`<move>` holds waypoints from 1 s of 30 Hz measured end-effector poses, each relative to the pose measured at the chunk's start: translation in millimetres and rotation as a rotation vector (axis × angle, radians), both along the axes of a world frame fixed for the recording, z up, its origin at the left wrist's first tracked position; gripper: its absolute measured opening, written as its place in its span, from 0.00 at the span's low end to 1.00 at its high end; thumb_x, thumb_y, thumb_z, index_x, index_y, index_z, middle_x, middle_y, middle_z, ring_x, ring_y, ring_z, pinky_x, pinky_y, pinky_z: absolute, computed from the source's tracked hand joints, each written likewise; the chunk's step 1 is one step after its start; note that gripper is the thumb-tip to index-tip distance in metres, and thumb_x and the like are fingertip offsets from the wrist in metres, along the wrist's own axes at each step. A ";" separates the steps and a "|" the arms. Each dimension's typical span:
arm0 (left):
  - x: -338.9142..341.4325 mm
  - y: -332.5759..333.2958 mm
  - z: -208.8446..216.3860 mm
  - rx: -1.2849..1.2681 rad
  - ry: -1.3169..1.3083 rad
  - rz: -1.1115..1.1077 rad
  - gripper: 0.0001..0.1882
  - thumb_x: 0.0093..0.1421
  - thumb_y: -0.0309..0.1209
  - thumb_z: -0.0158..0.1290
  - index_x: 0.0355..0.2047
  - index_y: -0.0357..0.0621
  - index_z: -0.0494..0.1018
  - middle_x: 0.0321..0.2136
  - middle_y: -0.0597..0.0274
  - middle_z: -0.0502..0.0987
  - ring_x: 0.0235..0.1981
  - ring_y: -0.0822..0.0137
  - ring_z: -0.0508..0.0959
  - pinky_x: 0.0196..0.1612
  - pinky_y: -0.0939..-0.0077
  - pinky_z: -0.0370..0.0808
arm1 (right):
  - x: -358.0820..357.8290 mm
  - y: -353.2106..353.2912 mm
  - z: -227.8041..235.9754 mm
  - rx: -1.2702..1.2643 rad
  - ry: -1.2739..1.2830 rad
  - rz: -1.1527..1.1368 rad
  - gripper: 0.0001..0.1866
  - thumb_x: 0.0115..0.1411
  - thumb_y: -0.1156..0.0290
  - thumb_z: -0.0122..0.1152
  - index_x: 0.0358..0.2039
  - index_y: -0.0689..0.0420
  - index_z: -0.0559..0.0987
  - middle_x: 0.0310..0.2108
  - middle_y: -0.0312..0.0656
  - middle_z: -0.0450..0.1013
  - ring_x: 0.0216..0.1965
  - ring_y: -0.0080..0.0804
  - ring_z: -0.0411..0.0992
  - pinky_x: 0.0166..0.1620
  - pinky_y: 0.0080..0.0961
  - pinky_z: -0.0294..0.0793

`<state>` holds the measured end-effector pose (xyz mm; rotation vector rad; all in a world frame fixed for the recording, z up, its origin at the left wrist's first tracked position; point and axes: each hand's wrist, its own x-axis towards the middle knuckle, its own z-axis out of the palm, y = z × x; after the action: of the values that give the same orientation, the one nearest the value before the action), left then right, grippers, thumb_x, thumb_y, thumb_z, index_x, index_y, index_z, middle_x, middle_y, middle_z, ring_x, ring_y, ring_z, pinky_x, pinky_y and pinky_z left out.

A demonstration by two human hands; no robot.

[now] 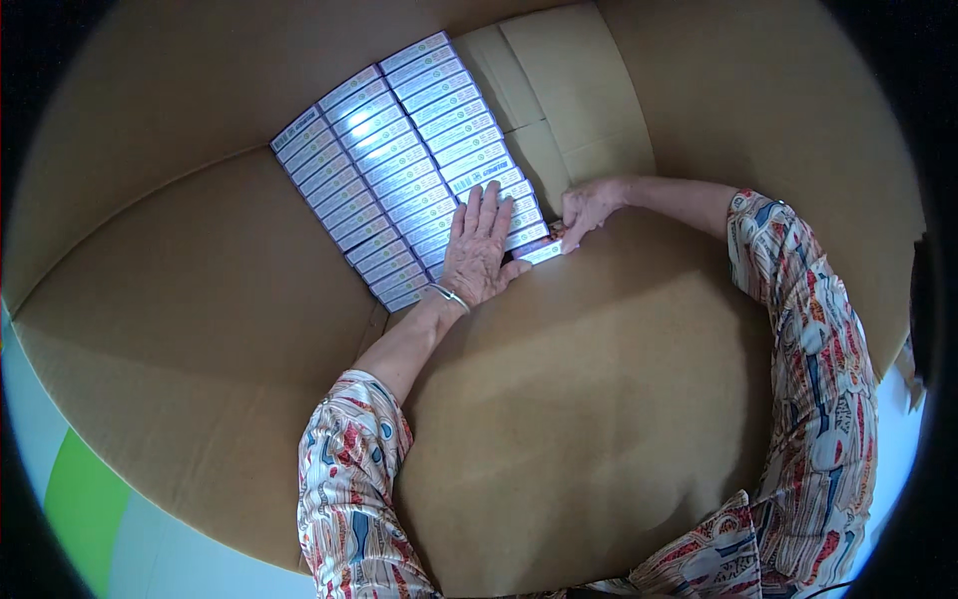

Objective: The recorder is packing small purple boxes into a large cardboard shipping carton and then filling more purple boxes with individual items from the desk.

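Note:
Three rows of small white-and-purple boxes lie packed side by side at the bottom of a large cardboard carton. My left hand, with a bracelet at its wrist, rests on the near end of the right row, fingers stretched out flat. At that row's near right corner, my right hand grips the end of one small box between thumb and fingers. This box lies against the near end of the row, beside my left thumb. My left palm hides some of the boxes.
Tall brown carton walls curve around both arms, with the near wall between them. Bare carton floor shows right of the rows. Outside the carton, a green stripe crosses the pale floor at lower left.

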<state>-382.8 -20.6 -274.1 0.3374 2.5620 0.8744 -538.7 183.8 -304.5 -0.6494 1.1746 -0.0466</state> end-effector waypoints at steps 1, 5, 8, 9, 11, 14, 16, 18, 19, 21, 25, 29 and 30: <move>2.1 -3.5 -4.3 0.031 0.017 -0.003 0.44 0.52 0.46 0.57 0.63 0.36 0.54 0.66 0.42 0.47 0.67 0.43 0.47 0.65 0.49 0.49 | 7.6 -6.3 -0.3 -0.005 0.000 0.007 0.34 0.46 0.35 0.64 0.31 0.58 0.81 0.25 0.42 0.73 0.25 0.32 0.72 0.28 0.29 0.75; -10.1 -13.5 -2.3 0.046 0.021 0.015 0.37 0.51 0.37 0.57 0.59 0.36 0.59 0.62 0.45 0.53 0.63 0.44 0.55 0.60 0.52 0.58 | 52.8 -14.3 19.5 -0.166 0.341 -0.190 0.34 0.49 0.41 0.62 0.30 0.67 0.79 0.30 0.56 0.75 0.34 0.48 0.75 0.39 0.39 0.75; -17.0 -18.6 -9.8 0.146 0.124 0.103 0.28 0.51 0.28 0.52 0.54 0.36 0.63 0.57 0.49 0.61 0.56 0.45 0.62 0.53 0.54 0.66 | 71.4 -15.6 23.0 -0.157 0.566 -0.348 0.33 0.50 0.44 0.61 0.30 0.70 0.78 0.34 0.61 0.75 0.38 0.55 0.74 0.44 0.43 0.73; -15.3 -18.0 -7.3 0.142 0.127 0.108 0.28 0.51 0.28 0.52 0.54 0.36 0.63 0.57 0.49 0.61 0.56 0.45 0.62 0.53 0.54 0.66 | 71.8 -15.4 21.3 -0.143 0.622 -0.406 0.33 0.51 0.44 0.61 0.29 0.71 0.78 0.36 0.62 0.75 0.40 0.57 0.74 0.45 0.45 0.72; -13.4 -16.6 -5.3 0.121 0.200 0.073 0.28 0.51 0.28 0.53 0.54 0.36 0.63 0.57 0.48 0.61 0.56 0.45 0.63 0.53 0.54 0.66 | 51.4 -20.7 20.8 -0.086 0.556 -0.329 0.32 0.50 0.45 0.62 0.31 0.69 0.78 0.32 0.58 0.75 0.36 0.52 0.75 0.43 0.41 0.73; -6.6 -6.9 -0.4 0.102 0.182 0.067 0.33 0.51 0.33 0.56 0.56 0.36 0.62 0.61 0.46 0.57 0.59 0.42 0.59 0.58 0.50 0.61 | 1.3 -1.8 -10.5 0.175 0.006 -0.529 0.26 0.59 0.49 0.55 0.25 0.65 0.75 0.19 0.48 0.68 0.24 0.38 0.70 0.35 0.36 0.73; -5.1 -7.4 1.3 0.079 0.205 -0.004 0.37 0.55 0.48 0.53 0.60 0.41 0.59 0.65 0.44 0.50 0.64 0.39 0.52 0.62 0.42 0.53 | -14.3 1.5 -18.1 0.001 0.313 -0.682 0.27 0.62 0.48 0.51 0.27 0.65 0.74 0.23 0.49 0.70 0.27 0.39 0.70 0.37 0.37 0.72; -3.1 1.7 8.2 0.027 0.172 -0.016 0.38 0.54 0.51 0.53 0.61 0.44 0.59 0.66 0.45 0.47 0.66 0.39 0.48 0.63 0.41 0.49 | -13.1 -3.5 -20.6 -0.171 0.626 -0.823 0.28 0.64 0.48 0.46 0.28 0.64 0.73 0.27 0.50 0.71 0.30 0.41 0.70 0.38 0.39 0.71; -4.0 3.1 11.3 -0.031 0.130 -0.025 0.40 0.54 0.54 0.52 0.62 0.47 0.59 0.67 0.45 0.45 0.67 0.40 0.44 0.64 0.40 0.45 | 3.8 -21.9 -17.4 -0.219 0.727 -0.919 0.28 0.65 0.46 0.43 0.36 0.65 0.72 0.35 0.54 0.71 0.38 0.44 0.70 0.44 0.40 0.69; -6.3 2.1 4.5 -0.086 0.068 0.022 0.42 0.53 0.62 0.48 0.64 0.56 0.57 0.68 0.47 0.43 0.68 0.41 0.40 0.65 0.38 0.39 | 35.6 -37.6 -15.5 -0.099 0.631 -1.029 0.39 0.64 0.40 0.38 0.60 0.63 0.60 0.57 0.66 0.60 0.61 0.54 0.58 0.61 0.38 0.58; -7.3 -0.4 -1.8 -0.348 0.065 -0.191 0.46 0.52 0.66 0.46 0.66 0.56 0.54 0.67 0.48 0.43 0.69 0.43 0.37 0.65 0.39 0.36 | 54.6 -60.5 17.2 0.026 0.183 -1.164 0.52 0.55 0.25 0.30 0.68 0.54 0.49 0.68 0.61 0.22 0.70 0.50 0.22 0.69 0.44 0.31; -9.3 9.1 -11.9 -0.430 0.025 -0.157 0.48 0.52 0.66 0.45 0.67 0.52 0.50 0.68 0.47 0.42 0.69 0.42 0.36 0.65 0.38 0.35 | 54.2 -54.0 5.9 -0.052 0.089 -1.202 0.53 0.55 0.25 0.30 0.68 0.54 0.49 0.68 0.60 0.21 0.70 0.48 0.20 0.69 0.42 0.30; -9.7 9.7 -12.8 -0.441 0.015 -0.153 0.49 0.52 0.67 0.45 0.67 0.52 0.49 0.68 0.47 0.42 0.69 0.42 0.35 0.65 0.37 0.35 | 55.9 -55.2 1.4 -0.052 0.057 -1.237 0.52 0.55 0.25 0.31 0.68 0.54 0.49 0.68 0.59 0.20 0.70 0.47 0.19 0.69 0.42 0.30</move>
<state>-392.5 -10.9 -286.9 0.3953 2.6097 0.2397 -482.8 128.6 -303.0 0.1184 1.4767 -1.1035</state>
